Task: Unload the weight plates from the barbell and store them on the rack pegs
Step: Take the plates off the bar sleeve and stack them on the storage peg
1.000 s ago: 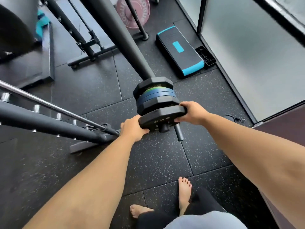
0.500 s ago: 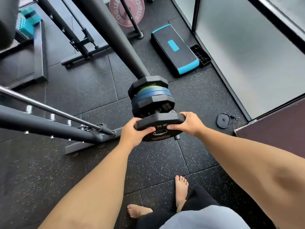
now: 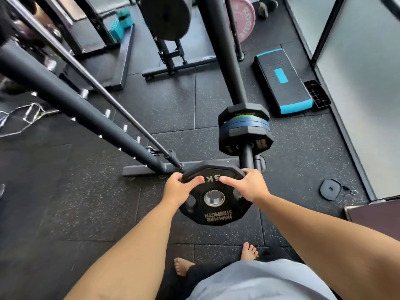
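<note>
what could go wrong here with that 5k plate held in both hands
1. The plate is held only at its far edge by the left hand and right hand, just ahead of bare feet; a slip might land on toes.
2. The remaining plates on the bar show no collar outside them; they might slide if the bar tips.
3. The rack base lies close ahead, a trip hazard while carrying.
</note>
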